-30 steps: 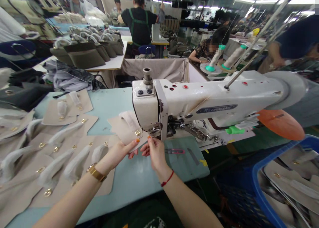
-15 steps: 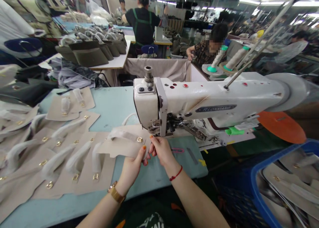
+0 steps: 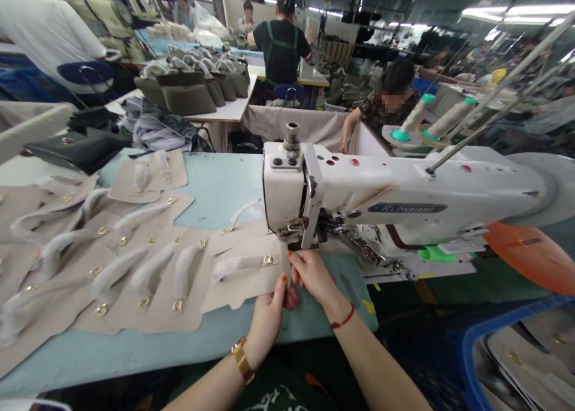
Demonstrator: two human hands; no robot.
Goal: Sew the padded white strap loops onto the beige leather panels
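A beige bag panel (image 3: 251, 285) with a plastic-wrapped handle and a gold ring fitting (image 3: 268, 259) lies flat at the head of a white sewing machine (image 3: 287, 189). My left hand (image 3: 269, 309) pinches the panel's near right corner, thumb on top and fingers underneath. Just below the presser foot, my right hand (image 3: 312, 273) grips the panel's right edge between thumb and fingers. The far edge of the panel runs in beside the needle area, where the machine head hides the contact.
More beige panels with wrapped handles (image 3: 148, 279) overlap across the left of the pale blue table (image 3: 220, 177). A blue basket (image 3: 467, 351) of panels stands at lower right. Dark bag bodies (image 3: 188, 93) sit on a table behind. Co-workers sit beyond the machine.
The panel has turned so its handle side lies flatter and nearer to me, and both hands have moved with its right edge. The whole view has shifted, with the scene sliding right.
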